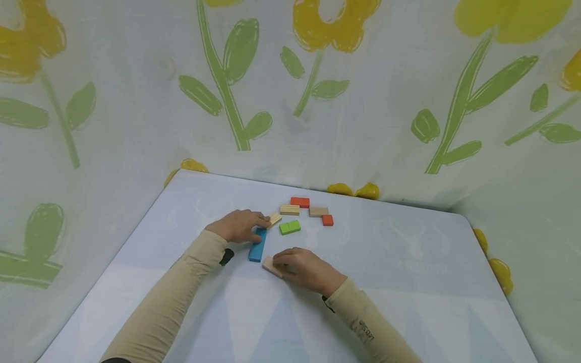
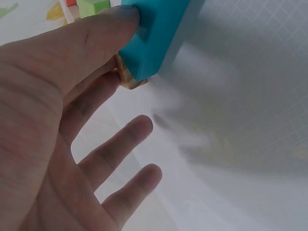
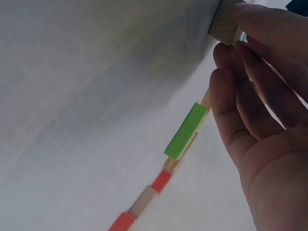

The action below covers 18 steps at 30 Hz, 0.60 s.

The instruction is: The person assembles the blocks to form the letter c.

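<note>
Two hands are at work among small blocks on the tabletop (image 1: pixel 386 267). The left hand (image 1: pixel 237 226) holds the blue block (image 1: pixel 257 248) lightly, with the thumb on its face and the forefinger at its far end, where a ribbed wooden block (image 1: pixel 275 220) lies against it or very near; the other fingers are free of it. The right hand (image 1: pixel 306 269) pinches a pale wooden block (image 1: pixel 270 266), just beside the near end of the blue one.

What could go wrong, in my judgement, comes mostly from this closeness. If the pale block is pushed leftward too strongly, it may knock the blue block, and this one, held only toward its far end, may turn. Also, a small slip of the left forefinger could drag the ribbed block, perhaps into the green block (image 1: pixel 290 227) near its right side. Farther away, the far red block (image 1: pixel 300 202), a second ribbed block (image 1: pixel 289 209), a flat wooden block (image 1: pixel 318 212) and the small red block (image 1: pixel 328 220) lie close together; a bump on one would probably disturb its neighbours. Whether the pale block lies fully flat I cannot tell; if it is tilted, it could drop unevenly when released.
</note>
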Each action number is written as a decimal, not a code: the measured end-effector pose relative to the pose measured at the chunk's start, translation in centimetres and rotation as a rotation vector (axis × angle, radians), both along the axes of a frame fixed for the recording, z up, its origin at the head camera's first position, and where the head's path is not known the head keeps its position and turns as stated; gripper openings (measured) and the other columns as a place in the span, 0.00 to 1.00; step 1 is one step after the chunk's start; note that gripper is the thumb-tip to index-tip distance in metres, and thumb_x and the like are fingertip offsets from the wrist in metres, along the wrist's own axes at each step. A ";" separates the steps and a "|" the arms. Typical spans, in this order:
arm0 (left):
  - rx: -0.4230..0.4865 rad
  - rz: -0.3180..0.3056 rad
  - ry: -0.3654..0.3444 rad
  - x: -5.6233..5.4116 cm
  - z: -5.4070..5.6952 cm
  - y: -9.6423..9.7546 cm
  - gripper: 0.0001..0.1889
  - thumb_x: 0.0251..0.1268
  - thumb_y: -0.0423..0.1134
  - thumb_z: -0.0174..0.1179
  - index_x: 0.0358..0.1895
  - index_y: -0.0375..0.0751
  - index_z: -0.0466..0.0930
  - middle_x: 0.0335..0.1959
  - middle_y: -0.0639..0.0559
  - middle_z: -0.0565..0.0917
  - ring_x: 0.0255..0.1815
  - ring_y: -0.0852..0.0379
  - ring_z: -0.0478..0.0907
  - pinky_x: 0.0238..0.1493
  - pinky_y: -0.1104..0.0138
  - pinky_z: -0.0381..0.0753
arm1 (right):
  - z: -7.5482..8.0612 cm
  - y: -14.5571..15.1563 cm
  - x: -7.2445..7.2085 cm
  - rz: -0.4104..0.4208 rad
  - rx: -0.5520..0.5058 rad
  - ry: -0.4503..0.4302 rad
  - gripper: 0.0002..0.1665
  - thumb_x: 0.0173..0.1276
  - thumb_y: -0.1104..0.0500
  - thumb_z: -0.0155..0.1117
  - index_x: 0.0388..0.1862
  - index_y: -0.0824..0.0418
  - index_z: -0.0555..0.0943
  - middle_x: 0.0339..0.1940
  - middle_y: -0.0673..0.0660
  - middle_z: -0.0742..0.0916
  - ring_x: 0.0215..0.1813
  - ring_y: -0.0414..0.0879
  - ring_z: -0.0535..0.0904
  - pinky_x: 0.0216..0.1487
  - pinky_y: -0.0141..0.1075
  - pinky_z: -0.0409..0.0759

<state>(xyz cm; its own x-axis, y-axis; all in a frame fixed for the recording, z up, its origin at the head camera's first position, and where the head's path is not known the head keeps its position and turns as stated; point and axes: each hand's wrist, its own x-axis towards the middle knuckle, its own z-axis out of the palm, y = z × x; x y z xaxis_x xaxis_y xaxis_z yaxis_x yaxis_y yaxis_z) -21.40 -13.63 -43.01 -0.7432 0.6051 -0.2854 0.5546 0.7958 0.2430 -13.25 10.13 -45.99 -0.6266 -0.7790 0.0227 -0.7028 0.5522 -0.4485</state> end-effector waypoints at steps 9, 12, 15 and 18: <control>0.010 0.000 0.005 0.1 0.2 0.0 0.27 0.69 0.45 0.68 0.69 0.47 0.77 0.72 0.49 0.73 0.71 0.42 0.70 0.70 0.48 0.71 | -0.4 -0.2 0.5 0.005 -0.006 -0.006 0.14 0.68 0.60 0.72 0.53 0.59 0.88 0.57 0.53 0.86 0.60 0.44 0.80 0.61 0.30 0.79; 0.009 0.004 0.007 0.2 0.2 0.0 0.27 0.69 0.46 0.67 0.70 0.48 0.77 0.72 0.49 0.73 0.71 0.43 0.70 0.70 0.48 0.71 | -0.3 -0.5 0.9 0.011 -0.001 -0.012 0.14 0.68 0.59 0.72 0.52 0.58 0.88 0.57 0.51 0.85 0.59 0.41 0.80 0.60 0.27 0.78; 0.011 0.010 0.003 0.2 0.1 0.1 0.27 0.69 0.46 0.67 0.70 0.48 0.77 0.72 0.50 0.73 0.71 0.43 0.70 0.70 0.49 0.71 | 0.0 -1.0 1.3 0.013 0.007 -0.022 0.14 0.68 0.59 0.73 0.52 0.57 0.89 0.56 0.50 0.85 0.57 0.39 0.81 0.57 0.24 0.78; 0.010 0.017 0.000 0.1 -0.1 0.0 0.27 0.69 0.46 0.67 0.70 0.49 0.76 0.73 0.50 0.73 0.72 0.43 0.70 0.70 0.49 0.71 | 0.1 -1.3 1.5 0.009 0.012 -0.019 0.15 0.67 0.58 0.74 0.52 0.56 0.89 0.55 0.50 0.86 0.55 0.37 0.81 0.56 0.23 0.78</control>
